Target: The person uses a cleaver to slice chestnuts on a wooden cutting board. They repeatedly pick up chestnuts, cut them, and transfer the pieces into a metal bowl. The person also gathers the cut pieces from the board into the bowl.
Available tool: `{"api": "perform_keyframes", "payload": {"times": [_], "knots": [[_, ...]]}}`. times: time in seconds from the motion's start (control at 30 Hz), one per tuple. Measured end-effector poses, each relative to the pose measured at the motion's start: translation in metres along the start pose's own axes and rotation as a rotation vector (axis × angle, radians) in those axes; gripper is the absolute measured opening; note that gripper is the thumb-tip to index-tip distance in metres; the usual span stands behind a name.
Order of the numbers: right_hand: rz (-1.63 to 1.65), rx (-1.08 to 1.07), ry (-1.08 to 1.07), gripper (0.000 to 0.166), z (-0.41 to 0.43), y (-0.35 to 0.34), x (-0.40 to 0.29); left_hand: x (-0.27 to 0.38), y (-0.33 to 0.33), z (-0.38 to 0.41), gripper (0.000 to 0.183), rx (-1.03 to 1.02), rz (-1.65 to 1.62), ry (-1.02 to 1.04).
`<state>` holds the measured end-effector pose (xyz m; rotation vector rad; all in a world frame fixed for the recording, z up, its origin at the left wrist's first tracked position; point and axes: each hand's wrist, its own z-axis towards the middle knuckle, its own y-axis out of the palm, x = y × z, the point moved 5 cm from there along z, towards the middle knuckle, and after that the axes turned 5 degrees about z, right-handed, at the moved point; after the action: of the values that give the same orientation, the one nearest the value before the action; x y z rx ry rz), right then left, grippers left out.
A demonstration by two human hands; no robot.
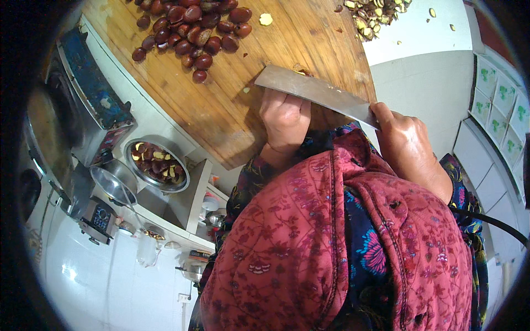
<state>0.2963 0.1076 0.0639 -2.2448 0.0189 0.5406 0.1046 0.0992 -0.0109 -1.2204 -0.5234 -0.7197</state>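
My right hand grips a cleaver at its handle end, and the broad metal blade lies slantwise over a wooden cutting board. My left hand is on the board, close against the near side of the blade. Its fingertips are hidden by the blade, so what they hold is not visible. Just past the blade shows a small brown and yellow chestnut piece. A heap of whole brown chestnuts lies on the board at the upper left, with a pale yellow slice beside it.
Chestnut trimmings are piled on a white surface beyond the board's right edge. To the left, a metal bowl contains cut chestnuts, next to a metal pot. A gas stove stands further left.
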Motion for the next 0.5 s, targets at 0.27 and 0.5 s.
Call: {"api": "perform_keyframes", "payload": {"times": [0.27,0.5], "knots": [[-0.015,-0.008,-0.024,0.018,0.029,0.014,-0.007,-0.001,0.004,-0.003,0.024,-0.031,0.024,-0.034],[0.141,0.168,-0.104,0.013,0.057,0.025,-0.003,0.004,0.005,0.0,0.018,-0.016,0.105,0.016]]}}
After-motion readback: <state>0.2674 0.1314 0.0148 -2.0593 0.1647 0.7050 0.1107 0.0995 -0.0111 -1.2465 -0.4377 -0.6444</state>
